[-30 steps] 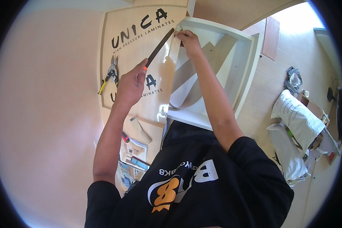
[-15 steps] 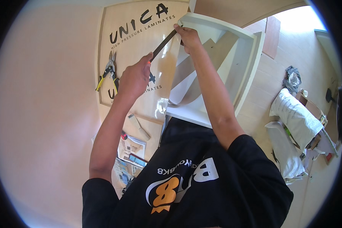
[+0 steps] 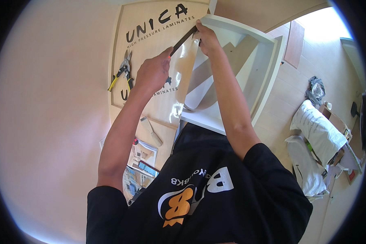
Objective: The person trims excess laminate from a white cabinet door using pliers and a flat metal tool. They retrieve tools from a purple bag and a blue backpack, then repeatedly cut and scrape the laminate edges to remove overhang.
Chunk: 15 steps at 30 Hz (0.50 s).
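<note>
One end of the dark bar [image 3: 184, 41] fills curled left fingers [image 3: 164, 55]; right fingers [image 3: 202, 30] pinch the other.

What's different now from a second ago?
The left hand, grip kept on the long, dark, flat metal tool, moved up and rightward; the right hand now meets its far end. The yellow-and-black-handled metal snips stayed on the pale, black-lettered panel.

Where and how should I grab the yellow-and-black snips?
Likely best by both handles, from the person's side, palm down. The snips lie on the pale board with handles splayed toward the person and blades pointing away, so this should keep fingers clear of the cutting end. Come in left of the left hand, which is close beside them.
</note>
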{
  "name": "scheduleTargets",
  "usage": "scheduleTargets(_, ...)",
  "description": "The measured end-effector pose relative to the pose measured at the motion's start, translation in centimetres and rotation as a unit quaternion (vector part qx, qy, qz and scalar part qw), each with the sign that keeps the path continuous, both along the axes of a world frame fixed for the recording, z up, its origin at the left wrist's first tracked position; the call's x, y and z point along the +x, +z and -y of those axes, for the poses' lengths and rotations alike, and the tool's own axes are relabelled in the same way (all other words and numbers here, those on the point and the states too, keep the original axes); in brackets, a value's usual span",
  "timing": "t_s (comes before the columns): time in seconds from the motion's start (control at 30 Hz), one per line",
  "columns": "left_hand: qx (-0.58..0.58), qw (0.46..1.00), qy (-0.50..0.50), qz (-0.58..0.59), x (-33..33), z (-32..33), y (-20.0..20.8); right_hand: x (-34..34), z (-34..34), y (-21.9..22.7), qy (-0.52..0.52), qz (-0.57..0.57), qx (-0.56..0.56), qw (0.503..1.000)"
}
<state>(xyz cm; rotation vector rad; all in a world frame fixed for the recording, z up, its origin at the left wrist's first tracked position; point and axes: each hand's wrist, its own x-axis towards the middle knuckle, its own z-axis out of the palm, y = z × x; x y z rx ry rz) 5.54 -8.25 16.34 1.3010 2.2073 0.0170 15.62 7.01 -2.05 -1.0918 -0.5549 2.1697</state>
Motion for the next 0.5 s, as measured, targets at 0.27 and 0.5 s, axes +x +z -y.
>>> scheduleTargets(0.27, -0.073, 0.997, -0.008, 0.001, 0.8, 2.5, -0.7, -0.1, 0.8, -2.2, 0.057, -0.007, 0.008, 0.998)
scheduleTargets(0.5, -0.081, 0.996, -0.024, -0.024, 1.4, 2.9, -3.1, -0.2, 0.2, -3.6, 0.087, 0.03, -0.006, 0.996)
